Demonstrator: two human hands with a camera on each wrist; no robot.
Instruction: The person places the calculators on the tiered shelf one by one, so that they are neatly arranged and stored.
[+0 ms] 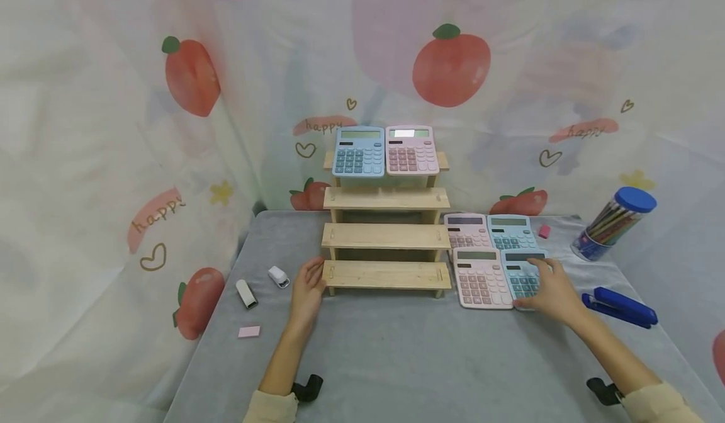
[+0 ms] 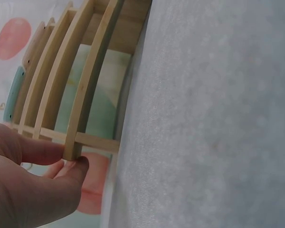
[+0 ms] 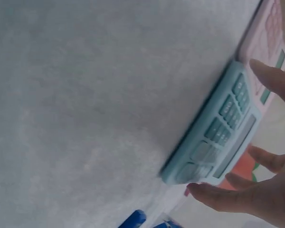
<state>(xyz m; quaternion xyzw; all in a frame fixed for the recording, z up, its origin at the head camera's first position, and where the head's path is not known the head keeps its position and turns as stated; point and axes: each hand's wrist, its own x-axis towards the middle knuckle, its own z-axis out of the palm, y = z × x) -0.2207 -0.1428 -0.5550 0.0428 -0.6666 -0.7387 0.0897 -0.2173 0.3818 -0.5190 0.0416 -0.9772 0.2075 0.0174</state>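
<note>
Right hand [image 1: 552,294] over blue calculator [image 3: 213,135] — fingertips touching, grip loose.

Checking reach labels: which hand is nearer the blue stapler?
Right. The right hand rests on a blue calculator just beside the blue stapler; the left hand is across at the wooden rack.
</note>
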